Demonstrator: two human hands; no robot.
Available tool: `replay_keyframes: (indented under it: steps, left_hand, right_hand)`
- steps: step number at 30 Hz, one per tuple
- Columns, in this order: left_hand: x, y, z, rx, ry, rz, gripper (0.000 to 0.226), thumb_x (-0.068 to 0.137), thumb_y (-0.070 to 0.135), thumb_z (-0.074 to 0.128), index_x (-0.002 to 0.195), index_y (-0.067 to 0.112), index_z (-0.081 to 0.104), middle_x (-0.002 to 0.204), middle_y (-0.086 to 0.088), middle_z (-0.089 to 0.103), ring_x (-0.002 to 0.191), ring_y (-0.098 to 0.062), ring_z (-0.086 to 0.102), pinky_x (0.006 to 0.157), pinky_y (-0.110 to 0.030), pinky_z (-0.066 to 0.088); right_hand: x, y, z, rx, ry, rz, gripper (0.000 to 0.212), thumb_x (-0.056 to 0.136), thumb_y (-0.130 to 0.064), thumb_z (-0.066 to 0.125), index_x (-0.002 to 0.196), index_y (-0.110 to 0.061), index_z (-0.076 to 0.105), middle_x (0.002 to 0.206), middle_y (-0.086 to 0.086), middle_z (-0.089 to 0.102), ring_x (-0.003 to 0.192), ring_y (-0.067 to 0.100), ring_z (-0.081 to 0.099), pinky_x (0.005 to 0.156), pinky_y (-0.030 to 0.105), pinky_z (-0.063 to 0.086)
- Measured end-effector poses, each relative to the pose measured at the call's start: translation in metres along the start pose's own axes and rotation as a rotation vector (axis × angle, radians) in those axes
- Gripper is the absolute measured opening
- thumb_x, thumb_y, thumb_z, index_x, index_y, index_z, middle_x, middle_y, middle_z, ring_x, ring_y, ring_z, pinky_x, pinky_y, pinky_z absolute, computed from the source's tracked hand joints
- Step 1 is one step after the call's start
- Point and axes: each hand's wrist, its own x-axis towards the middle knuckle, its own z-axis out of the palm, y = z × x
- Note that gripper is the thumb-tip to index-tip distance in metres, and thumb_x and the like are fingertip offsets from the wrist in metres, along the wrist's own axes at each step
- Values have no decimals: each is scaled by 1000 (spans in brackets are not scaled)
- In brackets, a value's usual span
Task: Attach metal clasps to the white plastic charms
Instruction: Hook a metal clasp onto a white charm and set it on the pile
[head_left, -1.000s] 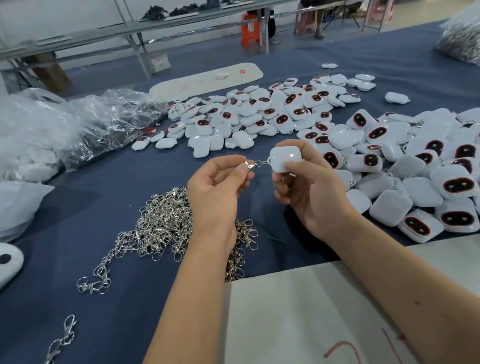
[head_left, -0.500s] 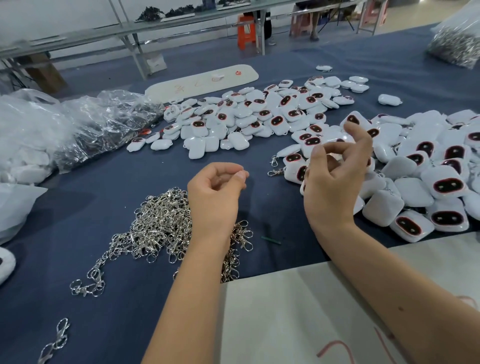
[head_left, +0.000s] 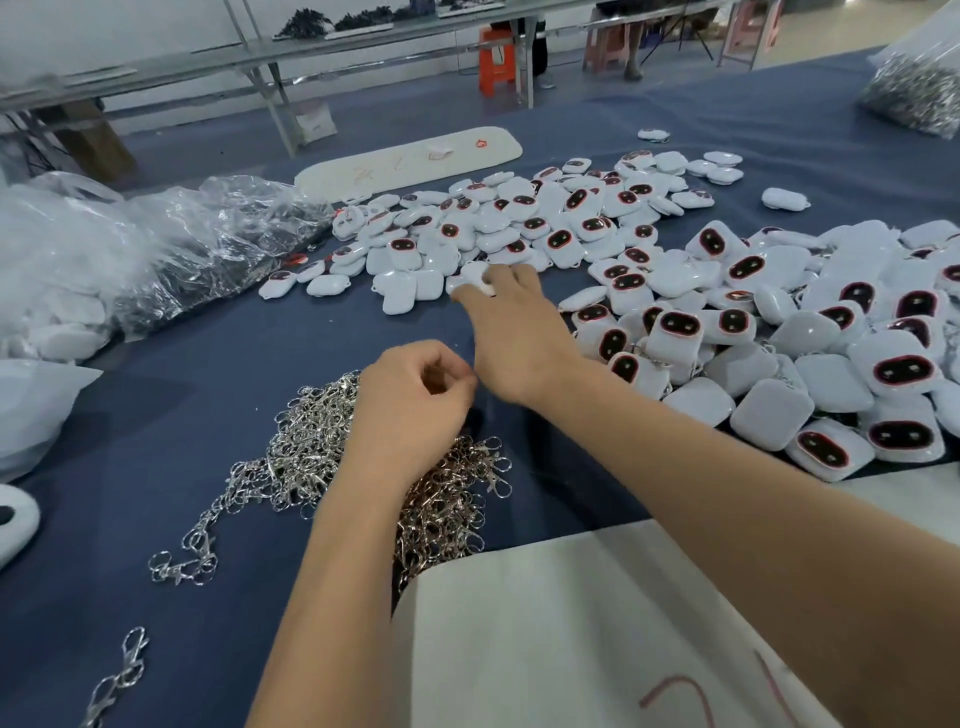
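While the right hand (head_left: 511, 332) reaches far across the blue worktop (head_left: 156, 415), its fingers curl round one white charm (head_left: 475, 275) at the near edge of the far charm pile (head_left: 519, 218). Left hand (head_left: 410, 405) hovers over the metal clasp heap (head_left: 311, 447), fingers curled in a narrow pinch; whether it holds a clasp, cannot tell. Bigger charm pile (head_left: 805, 338) sits right. Crumpled clear plastic bags (head_left: 156, 249) lie far left, white paper sheet (head_left: 571, 634) near.
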Motion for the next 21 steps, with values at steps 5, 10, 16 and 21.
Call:
replay_keyframes:
  steps: [5,10,16,21]
  left_hand:
    - [-3,6,-16,221,-375,62,12,74,23,86,75,23,73,77,11,72,76,-5,65,75,-23,53]
    - [-4,8,-15,268,-408,51,22,72,23,91,73,21,69,67,11,65,61,-3,57,57,-19,41]
    - [-1,0,-14,190,-212,51,26,77,19,87,66,22,63,62,13,62,58,-1,55,56,-15,38]
    - [5,-3,-9,-85,83,-75,19,83,16,83,78,20,64,70,4,69,63,-8,68,65,-24,54]
  right_hand:
    - [23,-4,12,-131,-185,-5,52,95,-10,58,145,-9,45,163,19,22,150,41,20,115,49,34]
    - [16,-8,8,-167,54,31,45,91,-21,69,133,-16,51,135,11,49,125,32,48,87,41,41]
    - [-4,-1,1,-117,-40,-5,32,103,-28,59,133,-17,59,139,12,48,131,33,41,101,45,48]
    - [-31,-1,-7,29,63,-49,32,99,-17,60,128,-13,48,117,12,59,105,35,56,88,47,48]
